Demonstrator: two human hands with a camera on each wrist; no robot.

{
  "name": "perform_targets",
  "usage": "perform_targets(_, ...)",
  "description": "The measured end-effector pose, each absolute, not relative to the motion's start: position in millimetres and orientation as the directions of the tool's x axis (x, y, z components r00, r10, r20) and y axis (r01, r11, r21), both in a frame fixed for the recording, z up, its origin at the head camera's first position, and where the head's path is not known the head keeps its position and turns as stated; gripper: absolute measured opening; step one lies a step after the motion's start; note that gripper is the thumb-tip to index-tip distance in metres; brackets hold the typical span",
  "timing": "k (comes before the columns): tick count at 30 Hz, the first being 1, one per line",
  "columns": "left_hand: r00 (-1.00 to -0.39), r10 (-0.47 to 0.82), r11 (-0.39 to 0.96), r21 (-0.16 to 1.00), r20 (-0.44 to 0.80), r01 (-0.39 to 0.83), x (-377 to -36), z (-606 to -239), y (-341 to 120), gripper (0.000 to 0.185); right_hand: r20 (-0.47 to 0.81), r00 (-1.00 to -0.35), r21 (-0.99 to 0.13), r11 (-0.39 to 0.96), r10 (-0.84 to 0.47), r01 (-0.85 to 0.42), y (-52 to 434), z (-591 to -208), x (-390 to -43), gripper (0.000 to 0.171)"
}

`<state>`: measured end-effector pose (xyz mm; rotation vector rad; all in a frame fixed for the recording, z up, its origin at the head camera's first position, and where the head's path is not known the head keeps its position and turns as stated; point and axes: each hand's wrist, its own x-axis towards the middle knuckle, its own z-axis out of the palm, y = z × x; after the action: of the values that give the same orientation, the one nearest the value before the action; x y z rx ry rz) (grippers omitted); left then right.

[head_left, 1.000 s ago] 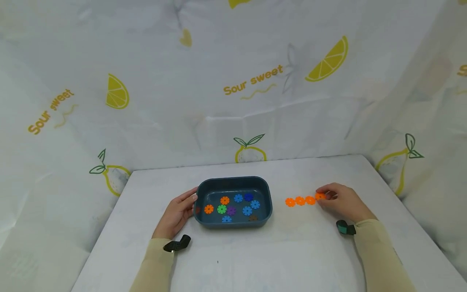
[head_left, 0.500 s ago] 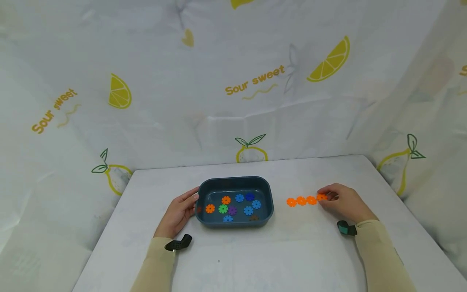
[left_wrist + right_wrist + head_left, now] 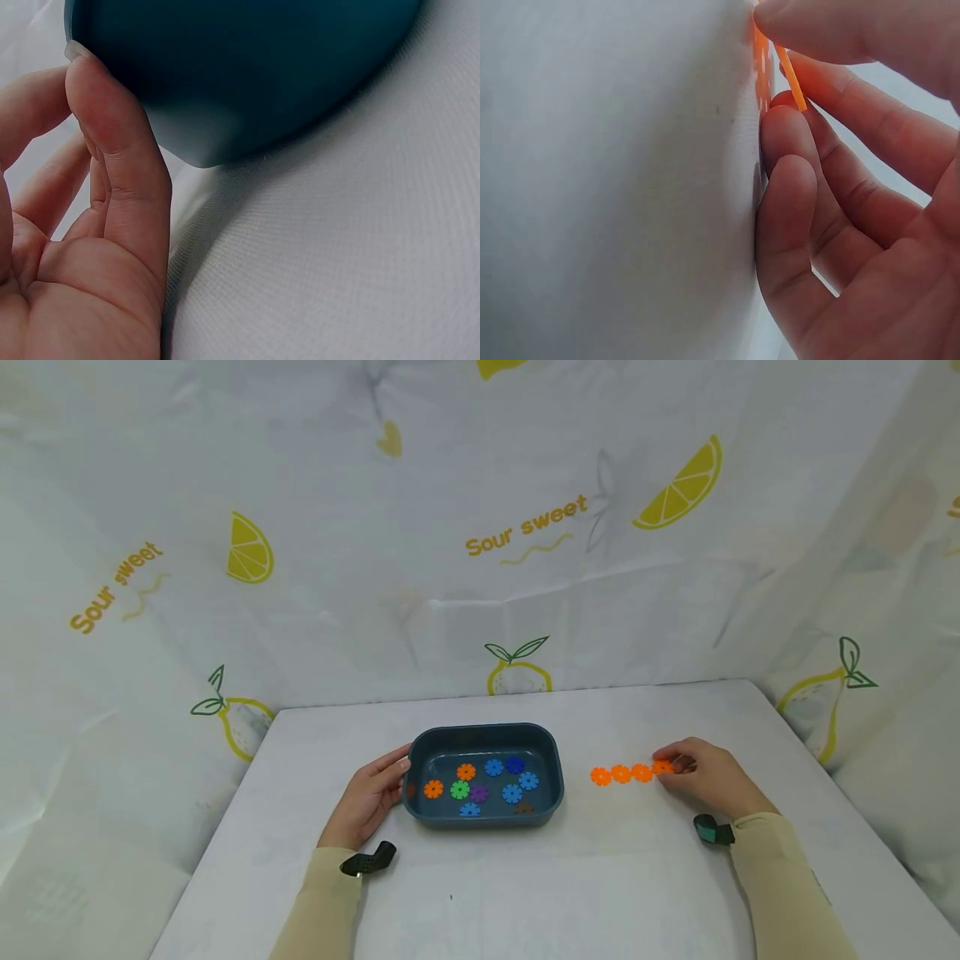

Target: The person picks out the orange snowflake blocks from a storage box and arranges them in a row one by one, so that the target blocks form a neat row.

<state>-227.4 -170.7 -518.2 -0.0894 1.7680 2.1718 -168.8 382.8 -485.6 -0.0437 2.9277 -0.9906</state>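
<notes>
The left hand (image 3: pixel 367 797) holds the left end of a dark blue-green tray (image 3: pixel 480 822); its thumb lies at the rim in the left wrist view. Inside the tray are several notched plastic discs: orange ones (image 3: pixel 433 789), a green one (image 3: pixel 460 790), a purple one (image 3: pixel 478 792), blue ones (image 3: pixel 512 793) and brown ones. To the right of the tray, 3 orange discs (image 3: pixel 621 774) lie in a row. At the row's right end the right hand (image 3: pixel 708 777) pinches another orange disc (image 3: pixel 792 81), tilted in the right wrist view and partly covered by the fingers.
A white-covered table (image 3: pixel 517 893) carries everything. Behind it and along both sides hangs a white cloth (image 3: pixel 360 635) printed with lemons and lettering. Each wrist bears a small black device (image 3: pixel 369 859).
The head view has shifted slightly. Both hands keep nearly the same places, the left at the tray and the right with the orange disc at the row's end.
</notes>
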Motion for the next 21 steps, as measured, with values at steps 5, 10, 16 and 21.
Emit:
perform_targets(5,-0.942,0.218,-0.166,0.942,-0.254,-0.292,-227.6,-519.2,-171.0,0.056,-0.034,-0.998,-0.604,0.797,-0.051,-0.021,383.4,-486.7,-169.1,0.032)
perform_targets(10,-0.941,0.213,-0.155,0.941,-0.264,-0.299,-227.4,-519.3,-173.5,0.056,-0.043,-0.998,-0.603,0.798,-0.053,-0.016,384.9,-487.7,-169.6,0.034)
perform_targets(16,-0.948,0.199,-0.148,0.949,-0.248,-0.279,-228.1,-520.3,-171.7,0.055,-0.021,-0.998,-0.613,0.789,-0.053,-0.029,388.8,-486.5,-170.3,0.037)
perform_targets(21,-0.951,0.209,-0.131,0.957,-0.229,-0.259,-229.8,-522.7,-171.5,0.057,-0.008,-0.996,-0.635,0.769,-0.090,-0.065,377.3,-475.9,-175.1,0.040)
